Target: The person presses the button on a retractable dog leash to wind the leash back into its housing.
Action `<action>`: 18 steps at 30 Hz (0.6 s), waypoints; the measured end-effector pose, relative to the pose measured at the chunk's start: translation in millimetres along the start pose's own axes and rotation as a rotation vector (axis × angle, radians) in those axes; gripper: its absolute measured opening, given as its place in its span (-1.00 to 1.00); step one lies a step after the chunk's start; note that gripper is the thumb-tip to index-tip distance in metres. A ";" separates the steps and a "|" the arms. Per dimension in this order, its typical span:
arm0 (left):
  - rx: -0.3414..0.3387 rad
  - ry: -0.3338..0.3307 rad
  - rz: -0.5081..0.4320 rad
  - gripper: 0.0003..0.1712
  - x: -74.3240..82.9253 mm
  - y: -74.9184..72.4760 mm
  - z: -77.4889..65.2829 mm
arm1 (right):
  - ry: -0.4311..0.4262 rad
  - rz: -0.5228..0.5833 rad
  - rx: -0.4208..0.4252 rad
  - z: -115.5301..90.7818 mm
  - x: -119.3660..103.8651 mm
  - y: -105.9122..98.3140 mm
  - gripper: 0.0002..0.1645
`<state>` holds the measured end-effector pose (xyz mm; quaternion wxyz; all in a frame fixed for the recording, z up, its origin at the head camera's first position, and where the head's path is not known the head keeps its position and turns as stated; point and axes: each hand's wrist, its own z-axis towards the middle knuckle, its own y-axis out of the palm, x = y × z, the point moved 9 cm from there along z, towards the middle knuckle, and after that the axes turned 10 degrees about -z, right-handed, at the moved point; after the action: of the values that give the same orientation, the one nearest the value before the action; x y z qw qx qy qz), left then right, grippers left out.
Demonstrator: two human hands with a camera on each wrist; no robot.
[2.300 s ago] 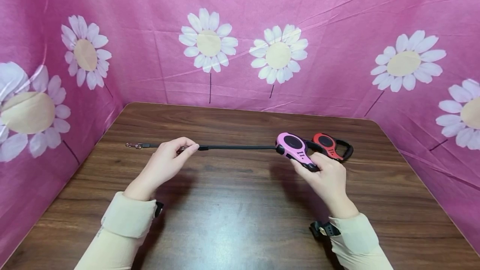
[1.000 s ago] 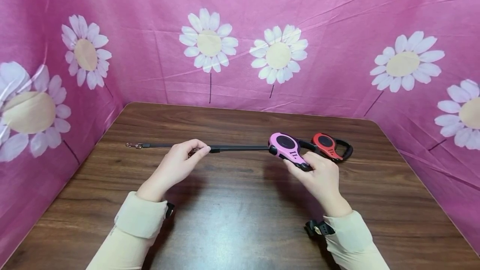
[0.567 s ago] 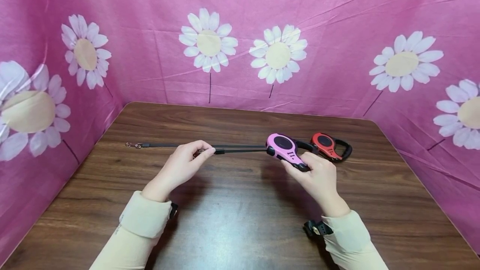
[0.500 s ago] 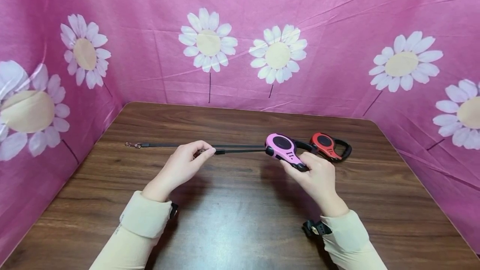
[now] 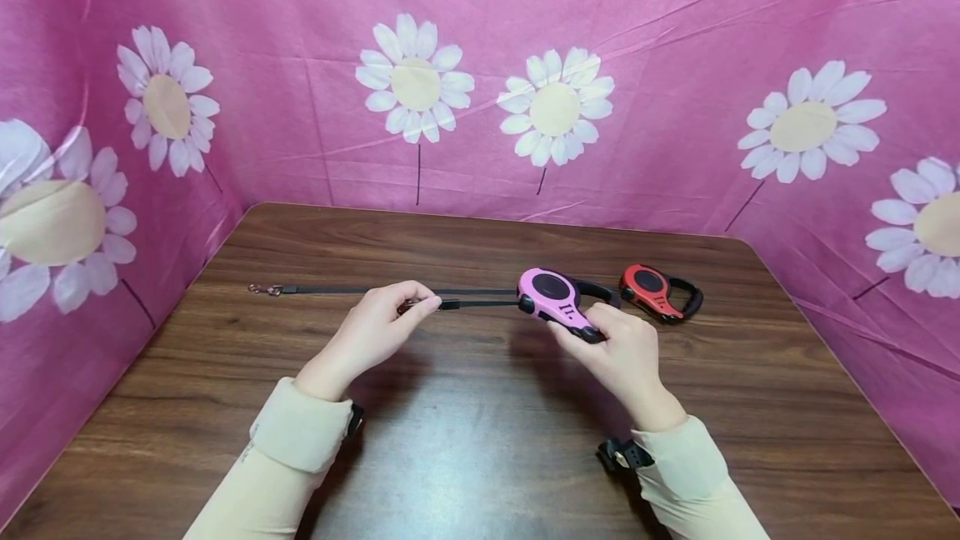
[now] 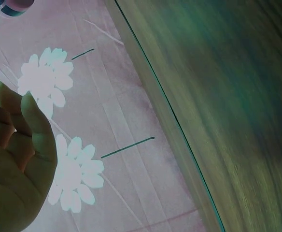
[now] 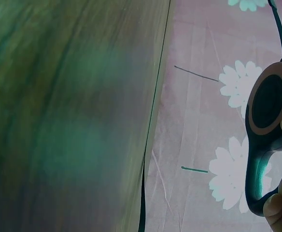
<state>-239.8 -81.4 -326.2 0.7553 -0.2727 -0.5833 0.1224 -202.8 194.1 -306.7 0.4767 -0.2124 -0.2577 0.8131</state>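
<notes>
My right hand [image 5: 618,352] grips the black handle of a pink retractable dog leash [image 5: 567,309], held above the table. From its left end a short black strap [image 5: 487,303] runs across to my left hand [image 5: 367,332]. The left thumb and fingers pinch the strap's clip end, and most of the metal clip is hidden behind them. A red retractable leash [image 5: 660,302] lies on the table to the right, apart from the pink one. In the right wrist view the pink leash's black handle loop [image 7: 255,181] shows, with fingertips curled round it.
Behind the hands, a second black strap [image 5: 326,290] lies straight along the wooden table [image 5: 465,407], ending in a metal clip [image 5: 272,290] at the left. A pink cloth [image 5: 480,173] with white daisies stands around the table's back and sides.
My left hand has moved right and my right hand left with the pink leash, so the strap between them is shorter. The pink handle no longer overlaps the red leash, which stays put.
</notes>
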 end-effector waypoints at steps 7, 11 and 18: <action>-0.012 0.013 0.002 -0.79 1.2 3.8 2.0 | -0.001 -0.013 -0.040 0.3 -4.9 3.3 -0.40; -0.016 0.018 0.011 -0.79 2.9 5.1 2.7 | -0.017 -0.010 -0.030 0.0 -7.7 3.9 -0.37; -0.031 0.011 0.013 -0.77 4.6 8.1 2.9 | -0.030 0.000 -0.028 0.2 -11.4 6.0 -0.38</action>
<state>-240.1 -71.7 -326.5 0.7532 -0.2888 -0.5793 0.1169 -201.7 181.5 -309.1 0.4695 -0.2068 -0.2764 0.8126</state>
